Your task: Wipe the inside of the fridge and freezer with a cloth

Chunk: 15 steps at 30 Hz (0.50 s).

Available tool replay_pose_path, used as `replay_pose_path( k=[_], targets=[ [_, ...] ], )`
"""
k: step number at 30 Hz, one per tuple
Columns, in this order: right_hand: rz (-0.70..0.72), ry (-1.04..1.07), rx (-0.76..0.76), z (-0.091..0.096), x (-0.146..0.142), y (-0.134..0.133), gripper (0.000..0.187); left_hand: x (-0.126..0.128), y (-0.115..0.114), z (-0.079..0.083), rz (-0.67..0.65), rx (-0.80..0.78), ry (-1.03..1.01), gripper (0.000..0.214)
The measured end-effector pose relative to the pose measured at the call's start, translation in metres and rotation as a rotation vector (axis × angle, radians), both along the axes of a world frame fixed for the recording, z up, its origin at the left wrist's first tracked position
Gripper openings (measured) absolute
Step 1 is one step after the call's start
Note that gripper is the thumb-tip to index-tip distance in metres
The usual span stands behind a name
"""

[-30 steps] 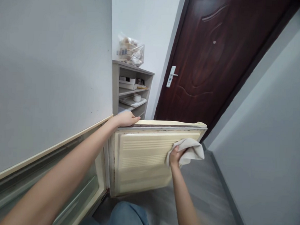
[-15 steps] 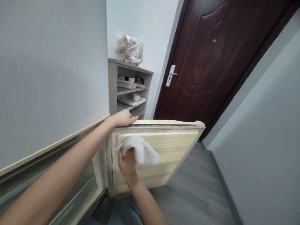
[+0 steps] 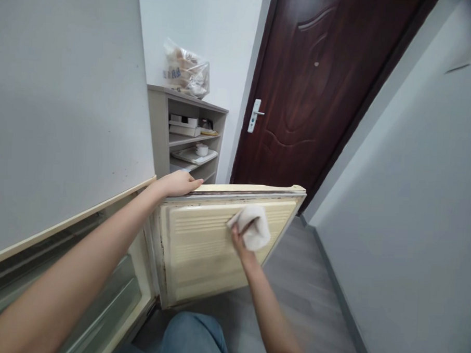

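The right grip [image 3: 240, 239] is narrow and closed around a soft white cloth [image 3: 253, 226], which is folded in a small bundle. It presses this cloth on a cream plastic panel [image 3: 204, 250]. The panel looks like the inner side of a refrigerator door: it has thin horizontal ribs, and dark dirt sits along its seams. The panel lies directly under the cloth, and the right forearm [image 3: 269, 303] reaches up to it from below. The left grip [image 3: 176, 184] lies over the panel's top edge [image 3: 250, 189] with the fingers stretched to the right, but I cannot tell if it closes tight. The left arm [image 3: 71, 258] comes from the lower corner, along a pale cream strip [image 3: 61, 227]. Ahead of the left grip stands a grey shelf unit [image 3: 158, 131] with white dishes [image 3: 193, 155], and a clear plastic bag [image 3: 185, 70] sits on top. Beyond the right grip are a grey floor [image 3: 304, 283] and a dark brown wooden door [image 3: 301, 96] with a metal handle [image 3: 254, 115].
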State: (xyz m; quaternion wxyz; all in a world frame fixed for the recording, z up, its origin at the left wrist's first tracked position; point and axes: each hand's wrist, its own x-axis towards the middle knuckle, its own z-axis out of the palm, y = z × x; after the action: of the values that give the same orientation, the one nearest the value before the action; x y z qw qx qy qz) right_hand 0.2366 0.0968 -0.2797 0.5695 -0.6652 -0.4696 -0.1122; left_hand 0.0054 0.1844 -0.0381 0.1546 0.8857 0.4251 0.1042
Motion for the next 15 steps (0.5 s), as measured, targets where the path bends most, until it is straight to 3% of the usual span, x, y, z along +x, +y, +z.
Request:
replay_pose_path(
  k=[2, 5, 9, 12, 15],
  targets=[
    [-0.127, 0.062, 0.069, 0.014, 0.038, -0.004, 0.089, 0.000, 0.000, 0.000, 0.001, 0.007, -0.002, 0.059],
    [-0.230, 0.030, 0.222, 0.045, 0.082, -0.011, 0.081, 0.000, -0.001, 0.001, 0.000, 0.014, -0.002, 0.057],
    [-0.269, 0.030, 0.370, 0.078, 0.106, -0.015, 0.067, 0.000, -0.004, 0.003, 0.003, 0.009, 0.009, 0.057],
    [-0.298, 0.105, 0.452, 0.077, 0.100, -0.013, 0.059, 0.000, -0.004, 0.003, 0.005, 0.000, 0.020, 0.057],
    [-0.315, 0.276, 0.452, 0.051, 0.089, -0.012, 0.055, 0.001, -0.002, 0.003, 0.010, 0.001, 0.047, 0.058]
  ],
)
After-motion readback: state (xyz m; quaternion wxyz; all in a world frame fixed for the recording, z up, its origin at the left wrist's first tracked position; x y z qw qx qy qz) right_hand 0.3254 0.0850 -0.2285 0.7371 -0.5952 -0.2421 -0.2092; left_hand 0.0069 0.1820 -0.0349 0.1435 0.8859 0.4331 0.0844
